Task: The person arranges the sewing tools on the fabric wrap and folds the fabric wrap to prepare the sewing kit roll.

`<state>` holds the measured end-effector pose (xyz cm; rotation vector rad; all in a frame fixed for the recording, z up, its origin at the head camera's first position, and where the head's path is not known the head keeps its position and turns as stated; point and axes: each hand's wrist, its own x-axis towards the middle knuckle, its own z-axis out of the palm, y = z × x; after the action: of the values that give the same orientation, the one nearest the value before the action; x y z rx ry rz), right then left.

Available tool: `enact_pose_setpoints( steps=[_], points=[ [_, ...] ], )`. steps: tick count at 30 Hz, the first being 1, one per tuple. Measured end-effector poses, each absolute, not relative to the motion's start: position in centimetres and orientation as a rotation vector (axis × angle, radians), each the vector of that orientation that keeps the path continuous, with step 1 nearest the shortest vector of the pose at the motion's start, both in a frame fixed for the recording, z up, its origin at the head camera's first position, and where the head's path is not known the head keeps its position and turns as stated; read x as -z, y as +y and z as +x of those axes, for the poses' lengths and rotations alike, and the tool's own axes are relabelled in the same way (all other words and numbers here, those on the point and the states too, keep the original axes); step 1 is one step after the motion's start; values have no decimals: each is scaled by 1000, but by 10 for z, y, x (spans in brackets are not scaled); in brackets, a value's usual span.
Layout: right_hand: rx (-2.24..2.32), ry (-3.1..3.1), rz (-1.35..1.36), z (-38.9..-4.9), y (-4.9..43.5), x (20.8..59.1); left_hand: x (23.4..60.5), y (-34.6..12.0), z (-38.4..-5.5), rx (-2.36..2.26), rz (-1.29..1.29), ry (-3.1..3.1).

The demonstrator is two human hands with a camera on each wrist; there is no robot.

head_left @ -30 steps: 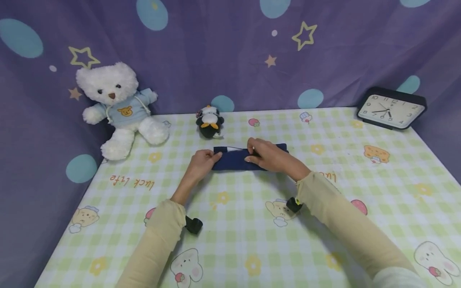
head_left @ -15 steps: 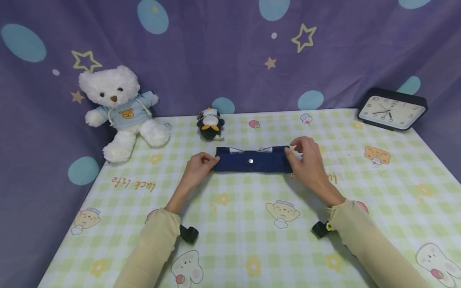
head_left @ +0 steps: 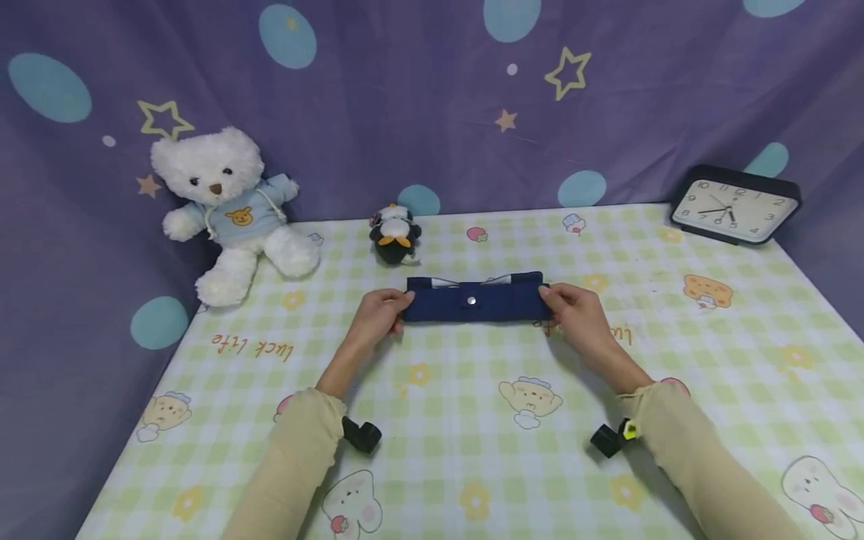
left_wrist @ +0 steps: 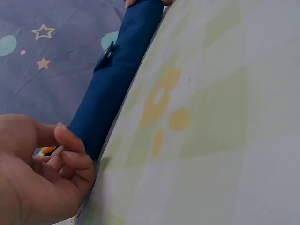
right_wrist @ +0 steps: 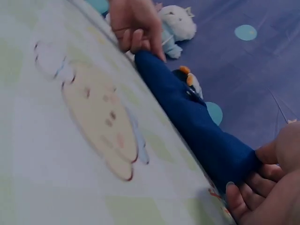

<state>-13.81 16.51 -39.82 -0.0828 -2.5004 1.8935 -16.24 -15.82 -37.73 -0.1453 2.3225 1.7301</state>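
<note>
A long navy blue fabric pouch [head_left: 442, 304] with a silver snap button lies crosswise near the middle of the table. Along its far edge, bits of something white or silvery show in the head view. My left hand [head_left: 376, 319] pinches the left end, thumb on top and fingers beneath. The right hand [head_left: 582, 319] grips the opposite end, its thumb over the fabric. In the left wrist view the pouch [left_wrist: 112, 77] stretches away from the left hand [left_wrist: 42, 173], with a small tab standing up midway. The right wrist view shows fingers curled under the near end of the pouch [right_wrist: 187, 119].
A white teddy bear [head_left: 239, 214] in a blue hoodie sits at the back left. Behind the pouch is a small penguin toy [head_left: 394, 234]. A black-framed clock [head_left: 734, 206] stands at the back right. The checked tablecloth [head_left: 466, 450] meets a purple curtain [head_left: 432, 112].
My right hand has moved from the pouch's middle to its right end and now grips it there, leaving the snap button in sight. The left hand stays at the left end.
</note>
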Motion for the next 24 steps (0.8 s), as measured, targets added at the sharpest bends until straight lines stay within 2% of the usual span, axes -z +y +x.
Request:
enact_pose_setpoints(
  steps=[4,10,15,24],
  points=[
    [-1884,-2519,-117,-137,166,398,377,-158,-161,-1719,-148,2319],
    [-1700,-2571,49,-137,170,403,379,-156,-159,-1704,-130,2340],
    [-1716,-2595,129,-137,171,404,381,-157,-158,-1780,-143,2370],
    [-1757,-2646,109,-135,173,399,379,-154,-156,-1828,-103,2384]
  ],
)
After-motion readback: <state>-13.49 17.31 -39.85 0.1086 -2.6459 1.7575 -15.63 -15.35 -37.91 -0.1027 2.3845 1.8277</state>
